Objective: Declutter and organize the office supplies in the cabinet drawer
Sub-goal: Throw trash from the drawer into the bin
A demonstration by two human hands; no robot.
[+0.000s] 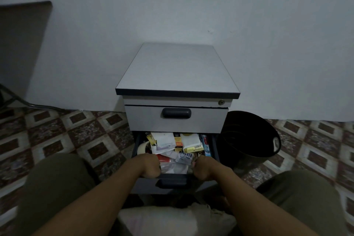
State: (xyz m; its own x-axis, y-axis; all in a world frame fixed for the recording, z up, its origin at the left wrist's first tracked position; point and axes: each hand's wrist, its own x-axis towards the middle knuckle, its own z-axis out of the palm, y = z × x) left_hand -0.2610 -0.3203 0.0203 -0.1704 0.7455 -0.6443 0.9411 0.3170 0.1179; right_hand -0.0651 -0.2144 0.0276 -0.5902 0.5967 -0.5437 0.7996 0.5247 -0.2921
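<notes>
Two hands grip the front edge of the open drawer point(145, 186) — left hand point(151, 165), right hand point(203, 167). Nothing looks sorted yet — the messy supplies point(190, 141) inside all need tidying

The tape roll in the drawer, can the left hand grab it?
Probably yes. The tape roll lies uncovered at the left of the open drawer, just past the left hand, which grips the drawer's front edge. Nothing seems to sit between them; it must let go first.

- Plain olive-green trousers point(55, 184) cover both knees.
- Bare forearms point(107, 197) run up to the left hand point(151, 165) and right hand point(204, 167).
</notes>
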